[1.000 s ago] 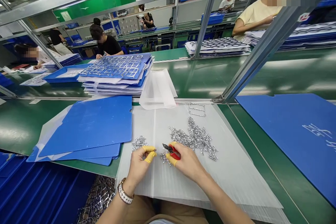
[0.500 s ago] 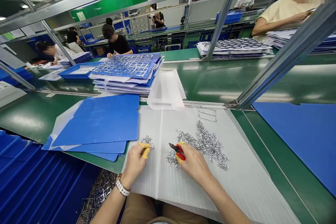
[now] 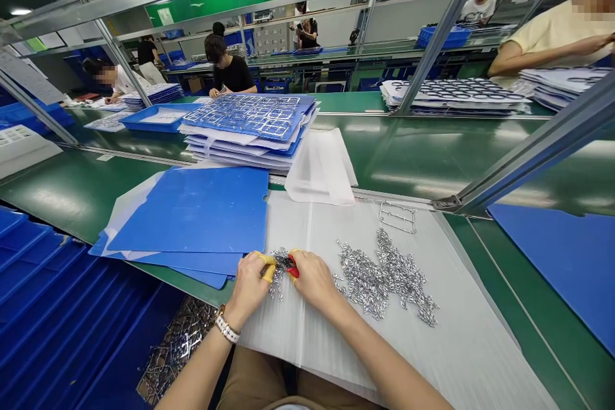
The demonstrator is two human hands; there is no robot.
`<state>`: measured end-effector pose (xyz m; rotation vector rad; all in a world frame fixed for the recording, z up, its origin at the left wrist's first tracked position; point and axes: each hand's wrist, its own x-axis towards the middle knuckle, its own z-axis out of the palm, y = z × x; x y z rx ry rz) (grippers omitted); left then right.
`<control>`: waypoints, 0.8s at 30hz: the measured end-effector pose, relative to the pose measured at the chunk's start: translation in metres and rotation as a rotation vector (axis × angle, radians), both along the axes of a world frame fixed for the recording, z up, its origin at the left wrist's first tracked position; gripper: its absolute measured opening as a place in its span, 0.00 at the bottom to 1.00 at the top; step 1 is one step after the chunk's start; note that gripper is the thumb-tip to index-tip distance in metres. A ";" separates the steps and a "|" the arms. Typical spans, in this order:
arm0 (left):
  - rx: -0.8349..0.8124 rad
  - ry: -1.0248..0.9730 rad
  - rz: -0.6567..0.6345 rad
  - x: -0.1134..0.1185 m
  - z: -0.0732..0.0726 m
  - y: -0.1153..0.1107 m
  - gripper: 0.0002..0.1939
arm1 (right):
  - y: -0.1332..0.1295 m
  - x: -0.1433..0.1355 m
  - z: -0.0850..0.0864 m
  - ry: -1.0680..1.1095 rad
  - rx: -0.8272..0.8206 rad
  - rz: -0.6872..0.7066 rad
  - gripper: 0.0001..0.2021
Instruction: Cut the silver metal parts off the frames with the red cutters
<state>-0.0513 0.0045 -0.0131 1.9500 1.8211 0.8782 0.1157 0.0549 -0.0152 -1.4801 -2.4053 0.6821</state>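
My left hand point(image 3: 248, 283), with yellow covers on thumb and finger, is closed in a pinch at the left edge of a small pile of shiny metal pieces point(image 3: 277, 289). What it pinches, if anything, is too small to make out. My right hand point(image 3: 314, 280) grips red-handled nippers point(image 3: 292, 267), their dark jaws over the same small pile and close to my left fingertips. To the right lies a large heap of the same small silver pieces point(image 3: 368, 275) on a white foam sheet point(image 3: 331, 339). A thin metal frame point(image 3: 398, 217) rests behind the heap.
Blue plastic sheets point(image 3: 192, 211) lie to the left. Behind them is a stack of sheets topped with metal frames point(image 3: 250, 116). A blue bin point(image 3: 110, 339) and scrap frames point(image 3: 177, 339) are at lower left. A metal post point(image 3: 528, 147) rises at right. Other people work beyond.
My right hand has moved left with the nippers, from beside the large heap to the small pile. My left hand stays by the small pile. The view has shifted slightly.
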 end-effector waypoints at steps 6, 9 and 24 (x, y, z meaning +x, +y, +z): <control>0.034 0.224 -0.087 0.016 0.007 0.014 0.09 | 0.004 0.026 0.012 0.050 -0.081 -0.042 0.11; 0.041 0.415 -0.164 0.026 0.010 0.020 0.09 | 0.002 0.037 0.018 0.073 -0.115 -0.067 0.11; -0.023 0.573 -0.306 0.032 0.020 0.030 0.09 | -0.018 0.045 0.017 0.222 -0.159 -0.094 0.11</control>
